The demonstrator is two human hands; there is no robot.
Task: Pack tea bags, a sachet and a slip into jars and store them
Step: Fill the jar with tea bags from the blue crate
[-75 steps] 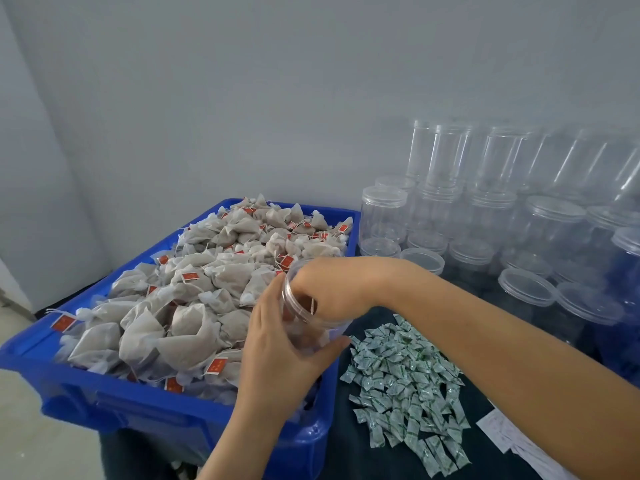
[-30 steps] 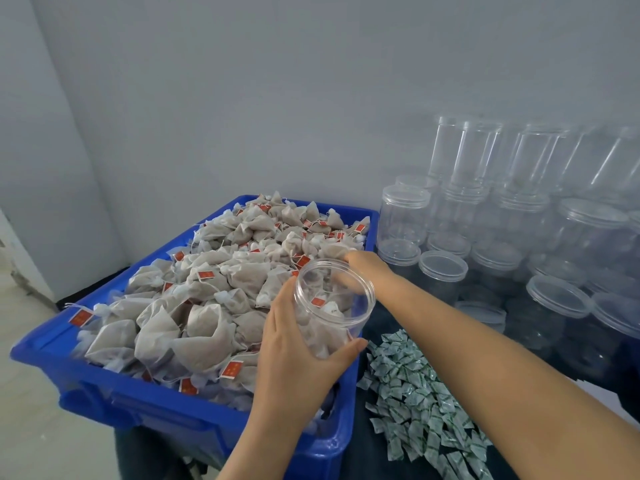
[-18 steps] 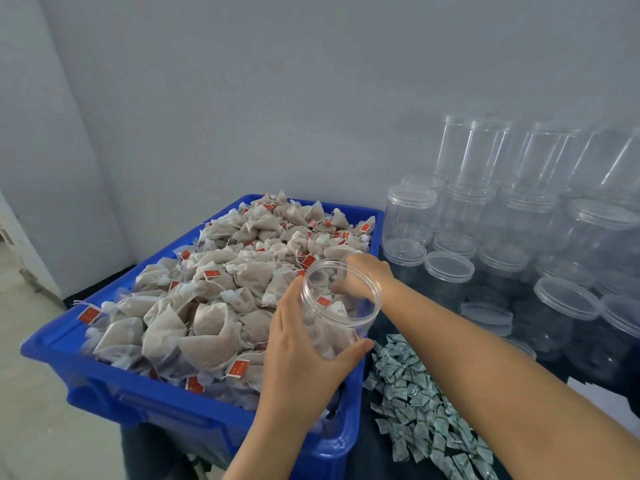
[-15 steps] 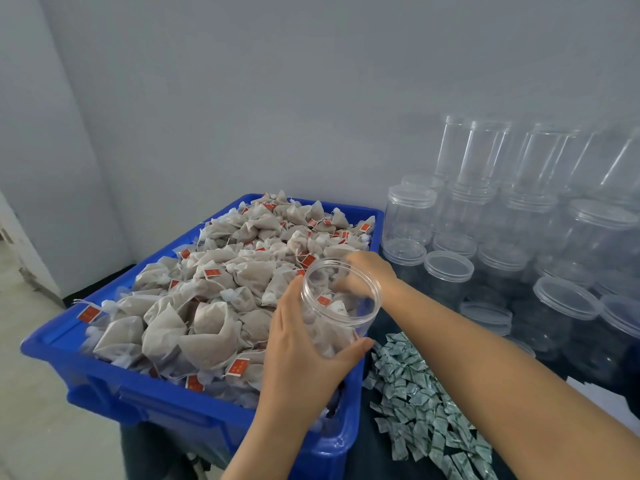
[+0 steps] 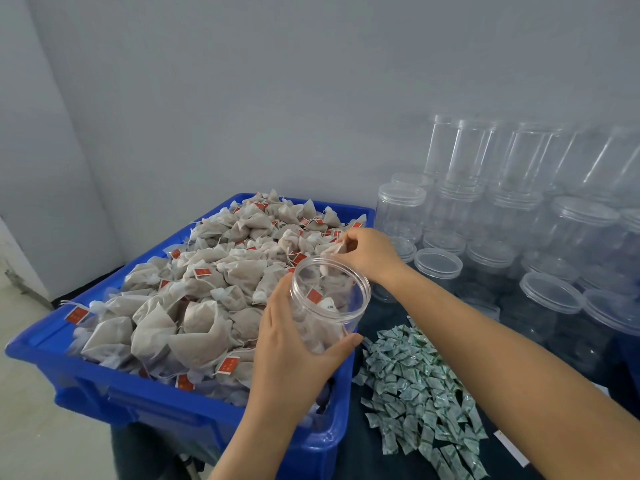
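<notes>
My left hand (image 5: pixel 294 355) grips the open jar (image 5: pixel 329 299) over the blue crate (image 5: pixel 194 410); right hand (image 5: pixel 367 254) fingers pinch a tea bag (image 5: pixel 334 251) at the rim; I'd drop it centred

Evenly lit, soft and cool, with no hard shadows anywhere. Faint grey shading on the wall (image 5: pixel 242 98) toward the upper left of the frame. Gentle white glints along the clear jars (image 5: pixel 519 188) at upper right, no harsh glare. Slightly soft throughout, softest on those far jars. Wide-angle bending at the edges, plainest in the leaning wall corner at left.
</notes>
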